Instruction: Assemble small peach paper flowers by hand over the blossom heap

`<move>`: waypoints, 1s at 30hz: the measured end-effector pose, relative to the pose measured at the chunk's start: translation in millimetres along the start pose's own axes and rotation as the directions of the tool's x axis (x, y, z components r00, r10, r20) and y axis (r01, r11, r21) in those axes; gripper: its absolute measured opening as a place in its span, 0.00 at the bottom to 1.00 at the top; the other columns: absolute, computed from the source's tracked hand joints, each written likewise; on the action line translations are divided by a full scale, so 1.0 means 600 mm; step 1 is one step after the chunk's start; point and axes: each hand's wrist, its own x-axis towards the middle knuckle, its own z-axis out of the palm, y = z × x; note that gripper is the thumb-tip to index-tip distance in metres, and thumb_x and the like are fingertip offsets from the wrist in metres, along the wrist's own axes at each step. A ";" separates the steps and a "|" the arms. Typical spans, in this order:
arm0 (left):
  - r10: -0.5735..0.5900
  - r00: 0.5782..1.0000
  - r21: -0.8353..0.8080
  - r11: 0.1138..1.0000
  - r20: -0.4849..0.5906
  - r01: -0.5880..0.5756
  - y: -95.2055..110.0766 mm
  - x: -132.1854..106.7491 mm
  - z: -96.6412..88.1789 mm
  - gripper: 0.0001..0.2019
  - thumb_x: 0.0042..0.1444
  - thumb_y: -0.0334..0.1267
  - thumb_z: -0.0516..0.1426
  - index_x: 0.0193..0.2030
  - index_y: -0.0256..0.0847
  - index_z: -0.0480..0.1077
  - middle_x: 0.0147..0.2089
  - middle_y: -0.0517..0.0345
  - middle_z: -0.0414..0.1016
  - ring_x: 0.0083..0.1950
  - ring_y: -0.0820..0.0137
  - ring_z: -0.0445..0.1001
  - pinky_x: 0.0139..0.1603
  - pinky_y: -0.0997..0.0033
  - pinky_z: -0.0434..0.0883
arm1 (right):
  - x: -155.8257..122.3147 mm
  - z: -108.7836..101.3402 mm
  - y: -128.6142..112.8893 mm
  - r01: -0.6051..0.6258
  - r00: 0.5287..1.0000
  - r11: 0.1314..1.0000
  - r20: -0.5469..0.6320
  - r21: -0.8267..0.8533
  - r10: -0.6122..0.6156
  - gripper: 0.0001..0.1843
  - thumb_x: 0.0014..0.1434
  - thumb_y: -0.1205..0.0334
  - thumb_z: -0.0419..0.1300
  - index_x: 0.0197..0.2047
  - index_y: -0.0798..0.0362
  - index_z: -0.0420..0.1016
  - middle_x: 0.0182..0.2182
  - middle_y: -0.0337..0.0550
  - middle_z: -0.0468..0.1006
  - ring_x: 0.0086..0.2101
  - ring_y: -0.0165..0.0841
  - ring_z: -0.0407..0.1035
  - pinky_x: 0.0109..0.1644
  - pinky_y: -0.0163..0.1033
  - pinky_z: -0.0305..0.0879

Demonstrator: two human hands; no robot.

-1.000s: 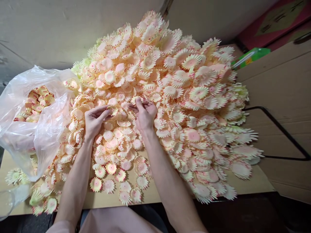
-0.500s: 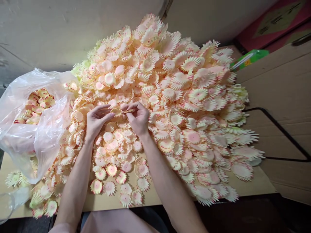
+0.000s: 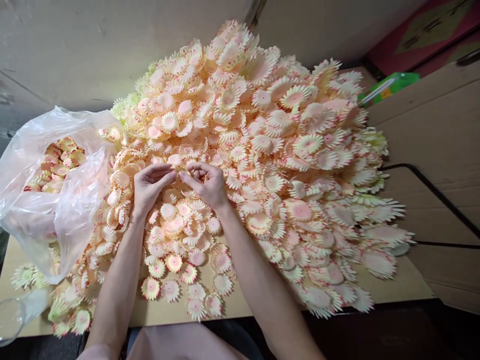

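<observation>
A large heap of artificial flower petal pieces, pale cream and pink with notched, red-flecked rims, spreads in front of me. Over its near middle, my left hand has its thumb and fingers drawn together in a pinch at the edge of a petal piece, which blends into the heap behind. Close to its right, my right hand is closed with thumb extended toward the left fingertips; a petal piece shows partly among its curled fingers. The thumbs almost meet. Several loose petal pieces lie flat below, between my forearms.
A clear plastic bag with redder petal pieces stands at left. A transparent cup lies at the near left corner of the table. Cardboard and a black bar border the right, with a green packet behind.
My right thumb has reached left toward the left fingertips, and both hands have come closer. The petal pieces at the fingertips are less visible now. The view has shifted slightly.
</observation>
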 end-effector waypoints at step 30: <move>-0.014 0.996 0.073 0.997 0.086 0.008 -0.003 -0.001 -0.001 0.18 0.40 0.39 0.73 0.40 0.39 0.81 0.40 0.52 0.82 0.39 0.66 0.82 0.43 0.68 0.80 | 0.002 -0.004 -0.008 -0.164 0.986 0.919 0.080 0.358 0.144 0.15 0.44 0.58 0.75 0.33 0.56 0.78 0.30 0.42 0.80 0.27 0.26 0.72 0.29 0.30 0.67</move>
